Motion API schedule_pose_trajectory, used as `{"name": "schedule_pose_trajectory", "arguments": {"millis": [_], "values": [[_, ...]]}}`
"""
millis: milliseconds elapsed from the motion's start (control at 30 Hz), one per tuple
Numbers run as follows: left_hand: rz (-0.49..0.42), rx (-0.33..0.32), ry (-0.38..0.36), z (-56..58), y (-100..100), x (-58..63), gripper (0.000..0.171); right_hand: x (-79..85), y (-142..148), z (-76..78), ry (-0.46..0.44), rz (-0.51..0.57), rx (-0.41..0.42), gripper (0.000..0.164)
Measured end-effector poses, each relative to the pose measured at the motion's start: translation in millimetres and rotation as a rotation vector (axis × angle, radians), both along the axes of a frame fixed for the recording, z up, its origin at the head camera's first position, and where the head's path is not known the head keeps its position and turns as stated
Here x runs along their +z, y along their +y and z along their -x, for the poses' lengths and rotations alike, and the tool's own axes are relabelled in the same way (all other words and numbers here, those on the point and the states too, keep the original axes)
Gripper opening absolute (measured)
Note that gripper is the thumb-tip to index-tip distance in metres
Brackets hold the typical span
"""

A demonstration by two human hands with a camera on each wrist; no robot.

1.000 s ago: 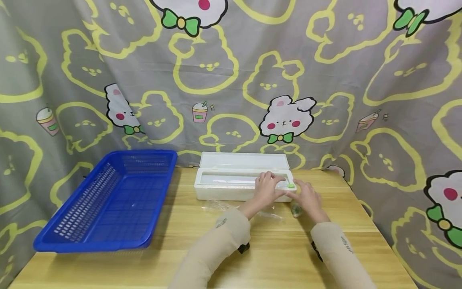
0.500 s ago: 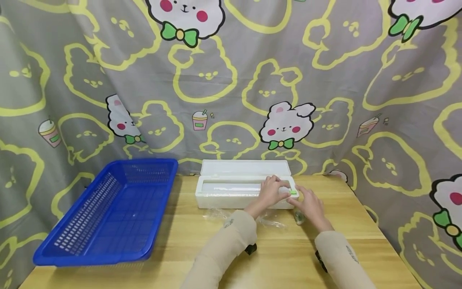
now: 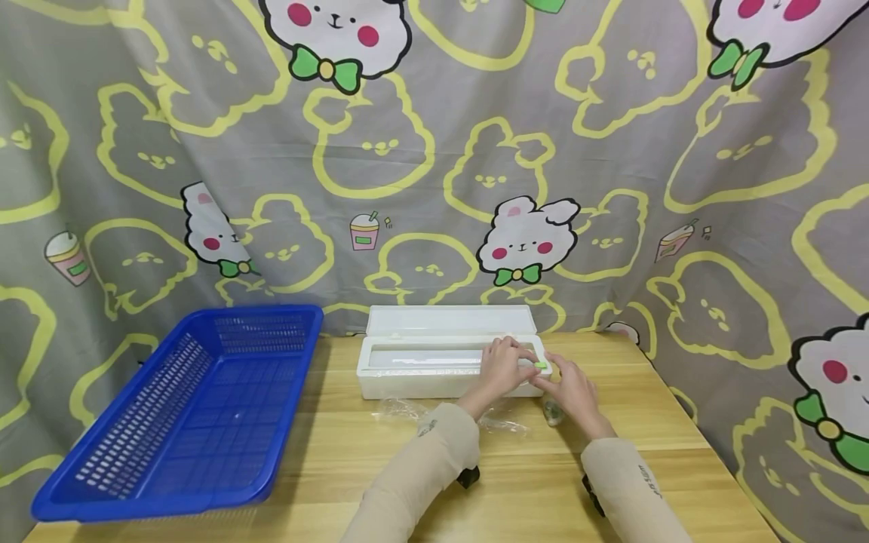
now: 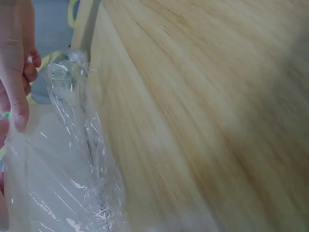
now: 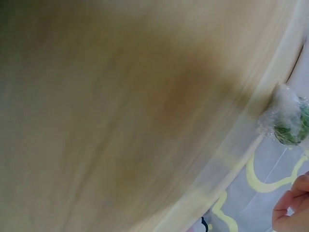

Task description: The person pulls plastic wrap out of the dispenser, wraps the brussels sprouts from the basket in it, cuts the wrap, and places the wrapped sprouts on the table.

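A white cling film dispenser stands with its lid raised, the film roll showing inside. My left hand reaches over its front edge, thumb and finger pinching at the green slide cutter at the right end. My right hand grips the dispenser's front right corner. In the left wrist view the right thumb lies against the dispenser's front. Crumpled clear film hangs from the front onto the table. A small film-wrapped green item lies beside the right end, under my right hand.
A large blue plastic basket with perforated sides stands at the left of the wooden table. Close behind the dispenser hangs a grey patterned curtain, which also runs along both sides.
The head view has tilted and shifted slightly. Both hands stay at the dispenser's right end, with only small finger movements around the green slide cutter.
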State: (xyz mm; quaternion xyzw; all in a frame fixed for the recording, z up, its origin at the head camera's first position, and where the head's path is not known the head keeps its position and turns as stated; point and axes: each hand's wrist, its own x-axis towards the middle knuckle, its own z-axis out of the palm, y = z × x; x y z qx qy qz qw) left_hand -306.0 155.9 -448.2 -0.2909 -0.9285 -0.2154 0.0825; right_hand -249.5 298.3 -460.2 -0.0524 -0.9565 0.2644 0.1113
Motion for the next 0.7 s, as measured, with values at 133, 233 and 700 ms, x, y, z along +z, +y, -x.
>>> {"name": "schedule_pose_trajectory", "arguments": {"millis": [133, 233, 700], "values": [[-0.029, 0.012, -0.004, -0.5, -0.5, 1.4, 0.02, -0.5, 0.0, 0.2, 0.002, -0.001, 0.001, 0.068], [-0.049, 0.022, -0.004, -1.2, -0.2, 3.4, 0.018, 0.0, 1.1, 0.1, 0.004, 0.001, 0.001, 0.068], [-0.08, 0.069, 0.011, -2.1, -1.6, 3.8, 0.012, 1.4, 1.6, -1.2, -0.018, -0.092, -0.004, 0.07]]}}
